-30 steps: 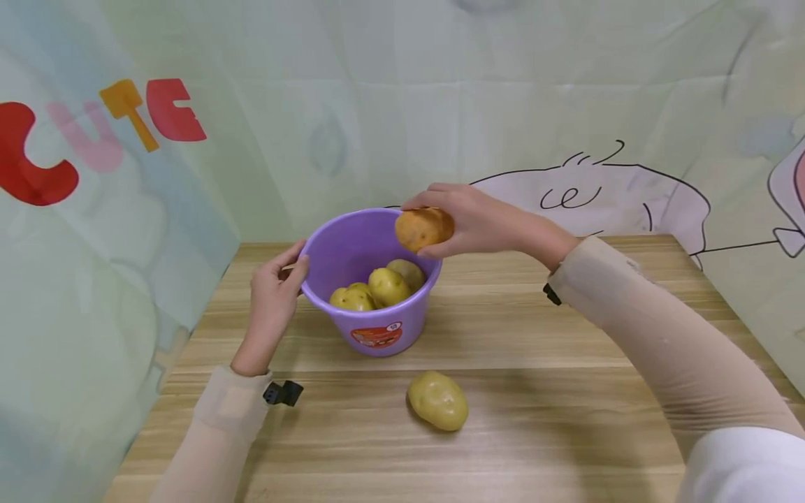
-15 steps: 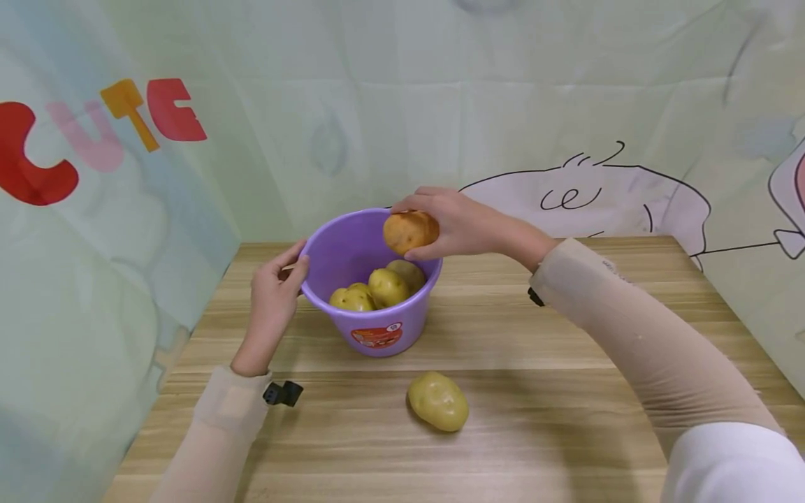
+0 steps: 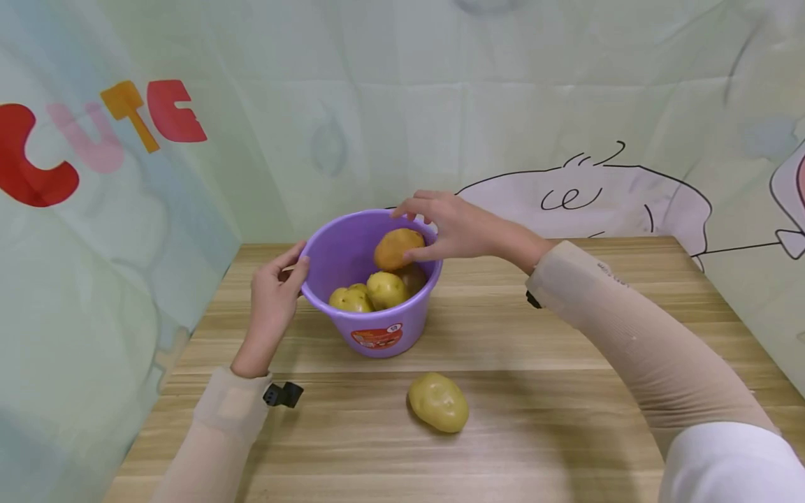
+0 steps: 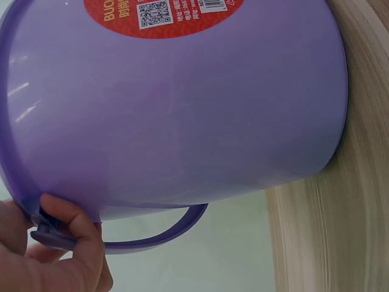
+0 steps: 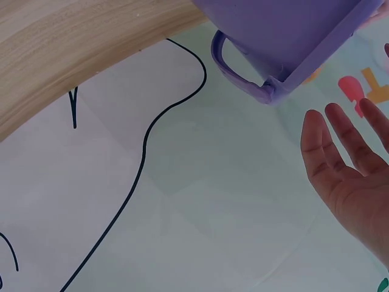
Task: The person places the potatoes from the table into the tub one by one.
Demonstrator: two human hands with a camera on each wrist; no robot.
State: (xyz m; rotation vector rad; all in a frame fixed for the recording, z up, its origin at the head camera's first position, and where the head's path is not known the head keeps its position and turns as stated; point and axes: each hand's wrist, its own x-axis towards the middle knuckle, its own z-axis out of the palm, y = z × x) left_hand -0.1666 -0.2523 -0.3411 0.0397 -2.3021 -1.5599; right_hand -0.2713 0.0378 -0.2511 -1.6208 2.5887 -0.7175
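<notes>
A purple bucket stands upright on the table. My left hand grips its rim on the left; in the left wrist view, thumb and fingers pinch the rim where the handle joins. Several yellow potatoes lie inside. An orange-brown potato is within the bucket mouth, above the others. My right hand hovers over the right rim with spread fingers, apart from that potato as far as I can tell. In the right wrist view the palm holds nothing. Another yellow potato rests in front of the bucket.
The wood-grain table extends to both sides and in front of the bucket. Behind it and to the left hangs a printed curtain with cartoon figures and coloured letters, close to the bucket's back.
My right hand carried the orange-brown potato left over the bucket, then spread its fingers. The potato has dropped lower into the bucket. My left hand has stayed on the rim.
</notes>
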